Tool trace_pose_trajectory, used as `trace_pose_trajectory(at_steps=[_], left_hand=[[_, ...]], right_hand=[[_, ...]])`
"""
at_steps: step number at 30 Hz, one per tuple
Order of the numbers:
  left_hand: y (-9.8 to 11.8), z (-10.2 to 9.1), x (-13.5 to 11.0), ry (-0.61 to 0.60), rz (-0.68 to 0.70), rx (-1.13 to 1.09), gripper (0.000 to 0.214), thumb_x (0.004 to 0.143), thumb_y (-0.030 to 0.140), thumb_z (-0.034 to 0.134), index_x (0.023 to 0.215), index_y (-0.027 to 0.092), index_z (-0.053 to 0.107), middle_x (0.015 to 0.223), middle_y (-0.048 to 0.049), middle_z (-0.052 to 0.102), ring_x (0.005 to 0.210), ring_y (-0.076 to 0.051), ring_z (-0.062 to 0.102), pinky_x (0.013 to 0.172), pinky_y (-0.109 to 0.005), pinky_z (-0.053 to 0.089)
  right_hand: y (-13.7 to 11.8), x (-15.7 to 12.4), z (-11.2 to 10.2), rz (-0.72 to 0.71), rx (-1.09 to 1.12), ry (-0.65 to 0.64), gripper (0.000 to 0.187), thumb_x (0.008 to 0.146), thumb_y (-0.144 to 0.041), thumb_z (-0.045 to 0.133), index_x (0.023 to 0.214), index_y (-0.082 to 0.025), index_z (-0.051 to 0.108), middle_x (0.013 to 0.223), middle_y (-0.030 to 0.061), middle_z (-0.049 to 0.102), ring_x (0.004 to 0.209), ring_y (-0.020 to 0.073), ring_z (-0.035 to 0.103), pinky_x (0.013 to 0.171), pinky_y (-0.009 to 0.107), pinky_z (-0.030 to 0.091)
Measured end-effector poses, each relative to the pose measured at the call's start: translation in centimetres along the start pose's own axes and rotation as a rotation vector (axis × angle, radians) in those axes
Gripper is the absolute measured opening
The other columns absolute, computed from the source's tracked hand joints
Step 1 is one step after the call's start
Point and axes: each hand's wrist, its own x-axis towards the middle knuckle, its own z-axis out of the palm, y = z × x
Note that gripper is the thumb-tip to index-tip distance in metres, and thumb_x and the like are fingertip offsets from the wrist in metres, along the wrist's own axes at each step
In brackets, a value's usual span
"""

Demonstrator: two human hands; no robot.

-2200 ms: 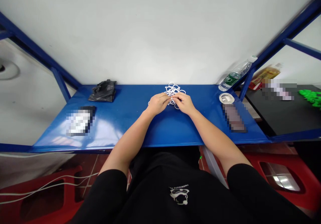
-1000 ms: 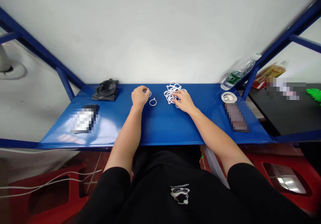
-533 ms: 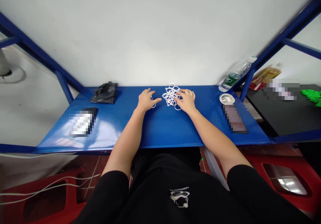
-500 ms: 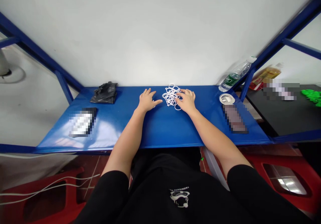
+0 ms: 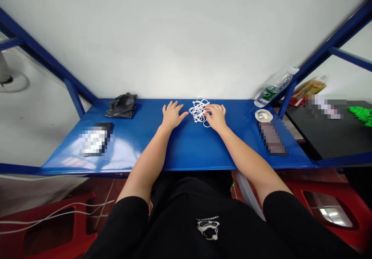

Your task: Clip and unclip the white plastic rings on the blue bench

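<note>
A tangled pile of thin white plastic loops (image 5: pixel 198 111) lies on the blue tabletop (image 5: pixel 192 150), close to the wall. My right hand (image 5: pixel 217 117) rests at the pile's right side, its thumb and forefinger tips drawn together over the loops. They seem to pinch one of the white loops, though the fingertips partly hide it. Left of the pile, my left hand (image 5: pixel 172 115) lies palm down on the tabletop with its fingers spread and its thumb pointing towards the loops. Whatever is under that palm is hidden.
At the left are a crumpled black plastic bag (image 5: pixel 122 106) and a blurred dark-edged item (image 5: pixel 97 139). To the right stand a leaning water bottle (image 5: pixel 274 89), a coiled white cable (image 5: pixel 263 115) and a blurred flat item (image 5: pixel 272 138). Blue frame bars slope up both sides.
My right thumb and forefinger have come closer together at the pile. A small white bit that showed by my left thumb is out of sight now. The left hand has barely shifted.
</note>
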Motion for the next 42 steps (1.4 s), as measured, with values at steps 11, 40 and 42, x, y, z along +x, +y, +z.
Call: trace_pose_trajectory(at_steps=[11, 40, 42], left_hand=[[4.1, 0.6, -0.9, -0.098, 0.183, -0.556, 0.041, 0.102, 0.054, 0.058, 0.09, 0.019, 0.075, 0.087, -0.0038, 0.078, 0.079, -0.019, 0.071, 0.077, -0.031, 0.055], [4.2, 0.5, -0.9, -0.098, 0.533, -0.389, 0.031, 0.086, 0.048, 0.087, 0.106, 0.024, 0.081, 0.123, -0.0104, 0.079, 0.118, -0.027, 0.074, 0.107, -0.045, 0.057], [4.3, 0.2, -0.9, -0.117, 0.527, -0.395, 0.027, 0.091, 0.049, 0.082, 0.103, 0.025, 0.081, 0.121, -0.0093, 0.079, 0.117, -0.027, 0.074, 0.106, -0.044, 0.056]], right_hand=[[-2.1, -0.3, -0.9, -0.217, 0.167, -0.024, 0.015, 0.096, -0.022, 0.06, 0.094, -0.025, 0.075, 0.104, 0.0066, 0.08, 0.104, 0.0273, 0.071, 0.101, 0.045, 0.054], [-2.5, -0.8, -0.5, 0.114, 0.499, -0.101, 0.024, 0.092, -0.046, 0.069, 0.093, -0.023, 0.075, 0.09, 0.0028, 0.079, 0.078, 0.0204, 0.072, 0.076, 0.035, 0.058], [-2.6, -0.7, -0.5, 0.114, 0.491, -0.111, 0.023, 0.092, -0.046, 0.069, 0.09, -0.023, 0.073, 0.086, 0.002, 0.078, 0.076, 0.0196, 0.071, 0.073, 0.034, 0.057]])
